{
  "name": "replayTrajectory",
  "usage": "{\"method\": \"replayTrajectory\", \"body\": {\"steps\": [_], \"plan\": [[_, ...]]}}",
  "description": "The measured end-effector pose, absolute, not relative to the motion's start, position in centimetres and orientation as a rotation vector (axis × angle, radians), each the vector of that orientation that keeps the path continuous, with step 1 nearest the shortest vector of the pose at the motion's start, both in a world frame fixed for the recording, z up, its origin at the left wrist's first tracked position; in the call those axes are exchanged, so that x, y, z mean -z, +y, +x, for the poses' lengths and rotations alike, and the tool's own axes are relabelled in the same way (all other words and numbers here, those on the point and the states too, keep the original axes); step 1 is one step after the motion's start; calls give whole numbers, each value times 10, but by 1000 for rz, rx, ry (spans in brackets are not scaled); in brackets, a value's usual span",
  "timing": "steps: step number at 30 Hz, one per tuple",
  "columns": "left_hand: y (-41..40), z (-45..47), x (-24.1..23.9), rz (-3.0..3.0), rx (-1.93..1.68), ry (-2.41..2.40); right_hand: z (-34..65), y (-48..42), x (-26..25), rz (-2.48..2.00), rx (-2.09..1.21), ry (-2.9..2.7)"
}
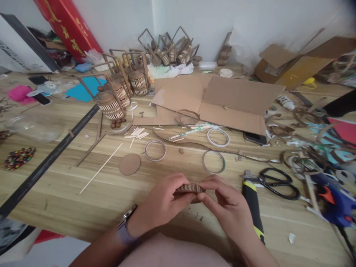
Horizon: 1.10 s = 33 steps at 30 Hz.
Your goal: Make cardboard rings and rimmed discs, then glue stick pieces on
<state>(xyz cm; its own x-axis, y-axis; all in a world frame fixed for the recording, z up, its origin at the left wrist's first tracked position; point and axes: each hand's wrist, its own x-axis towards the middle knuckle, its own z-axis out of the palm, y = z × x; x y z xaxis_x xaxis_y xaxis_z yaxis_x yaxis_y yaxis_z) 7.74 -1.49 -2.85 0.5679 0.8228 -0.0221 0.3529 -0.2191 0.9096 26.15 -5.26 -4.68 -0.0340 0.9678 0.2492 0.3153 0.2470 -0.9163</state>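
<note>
Both my hands meet low in the middle of the view over a wooden floor (83, 207). My left hand (164, 202) and my right hand (222, 202) pinch a small round piece of corrugated cardboard (190, 188) between their fingertips, one from each side. Its ribbed edge faces up. A watch sits on my left wrist. Just beyond the hands lie a brown cardboard disc (129, 164) and two thin rings (155, 150) (213, 161).
Right of my hand lie a yellow-black utility knife (253, 204), black scissors (278, 183) and a blue glue gun (338, 204). Flattened cardboard (222, 96) lies further back, with several small cardboard lanterns (109, 104) to the left. A thin stick (101, 167) and a long black strip (47, 163) lie on the left.
</note>
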Motion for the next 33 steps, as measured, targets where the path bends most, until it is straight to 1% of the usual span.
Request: {"method": "replayTrajectory", "body": {"steps": [11,14,17,21,33], "plan": [[-14,77,26,1818,-586,946,261,-53,46,-1262,-840,-1586],[-14,78,26,1812,-559,964,259,-55,50,-1300,-746,-1540],[-15,78,26,1810,-563,972,258,-57,54,-1238,-665,-1523],[-16,79,27,1826,-596,975,258,-57,53,-1130,-660,-1608],[-17,78,30,1805,-614,940,262,-50,41,-1087,-543,-1814]]}}
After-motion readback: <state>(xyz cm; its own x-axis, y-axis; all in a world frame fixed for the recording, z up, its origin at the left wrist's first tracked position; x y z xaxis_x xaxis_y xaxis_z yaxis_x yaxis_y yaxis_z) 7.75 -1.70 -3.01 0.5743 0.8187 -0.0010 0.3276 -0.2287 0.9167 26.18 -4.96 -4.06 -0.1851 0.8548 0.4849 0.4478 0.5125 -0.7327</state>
